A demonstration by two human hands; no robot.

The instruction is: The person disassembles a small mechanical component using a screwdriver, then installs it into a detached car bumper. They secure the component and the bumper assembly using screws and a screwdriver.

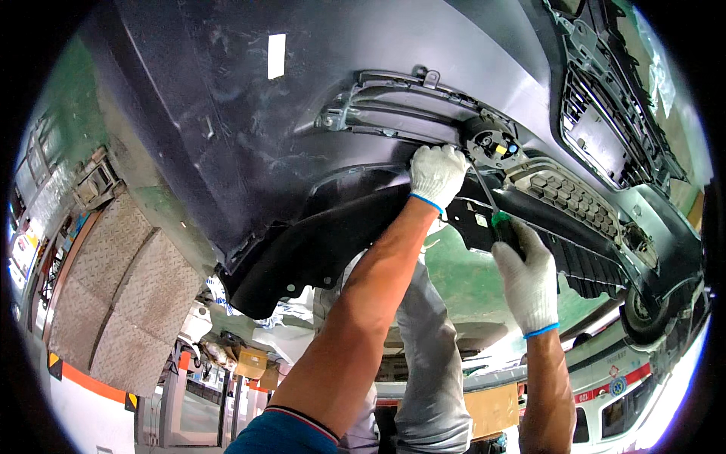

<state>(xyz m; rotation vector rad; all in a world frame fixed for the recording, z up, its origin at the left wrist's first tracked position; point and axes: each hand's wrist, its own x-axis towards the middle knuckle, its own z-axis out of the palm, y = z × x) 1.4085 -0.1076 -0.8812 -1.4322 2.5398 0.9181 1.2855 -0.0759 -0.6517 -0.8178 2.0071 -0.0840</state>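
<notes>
A large dark grey car bumper [249, 129], with its inner side showing, spans the upper view. My left hand [439, 175], in a white knit glove with a blue cuff, presses closed fingers against it, just left of a round lamp [495, 144]. What those fingers pinch is hidden. In my right hand [529, 276], gloved alike, is a screwdriver [485, 189] with a thin metal shaft and a green and black handle. Its shaft slants up toward the lamp, close to my left hand, and I cannot make out what the tip touches. Below runs a black lower trim panel [325, 234].
A slatted grille [605, 136] and a honeycomb mesh insert [563, 189] lie to the right. Tread-plate ramps [125, 287] stand at the left. Beyond my legs are cardboard boxes [490, 412] and a white vehicle with a red stripe [616, 393].
</notes>
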